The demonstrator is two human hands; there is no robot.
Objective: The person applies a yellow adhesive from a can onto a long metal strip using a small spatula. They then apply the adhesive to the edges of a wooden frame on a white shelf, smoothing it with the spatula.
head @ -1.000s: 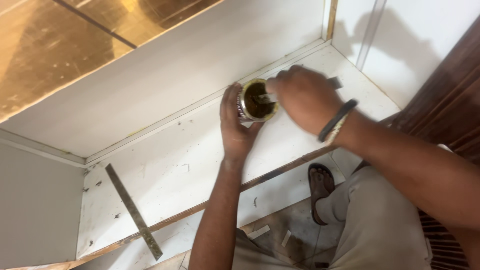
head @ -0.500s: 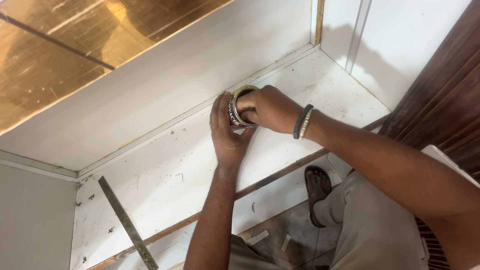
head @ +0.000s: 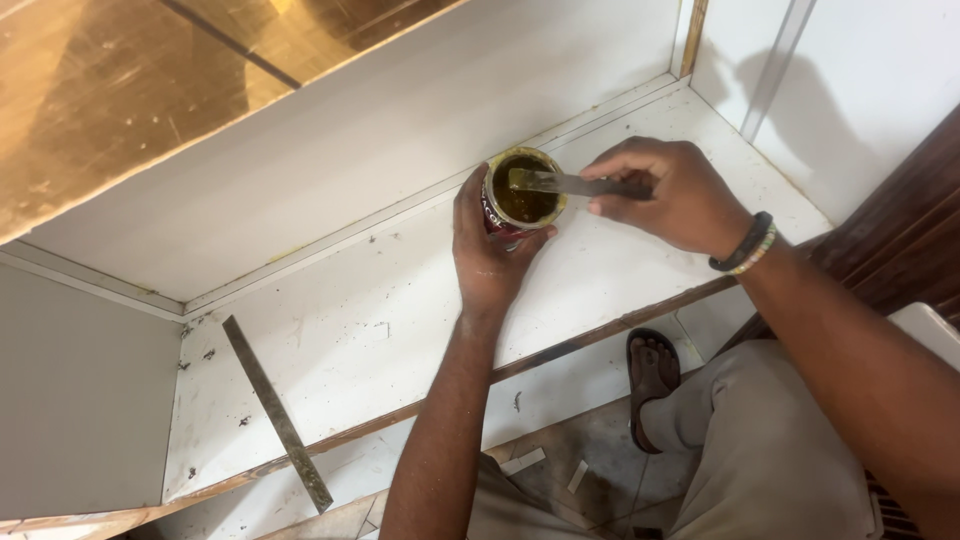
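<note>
While the left hand [head: 490, 250] wraps around a small round tin of dark yellow-brown paste [head: 522, 190] on a white shelf board [head: 350, 350], the right hand [head: 670, 195] pinches a flat metal blade [head: 560, 182], its tip dipped in the tin. Left of the hands lies a long metal strip [head: 277, 412].

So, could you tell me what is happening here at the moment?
A person is working over a white shelf panel. The left hand grips a small open can of yellowish-brown paste that stands on the panel. The right hand holds a flat metal blade with its tip dipped into the can. A long metal strip lies untouched on the panel to the left. The person's sandalled foot rests on the tiled floor below.
</note>
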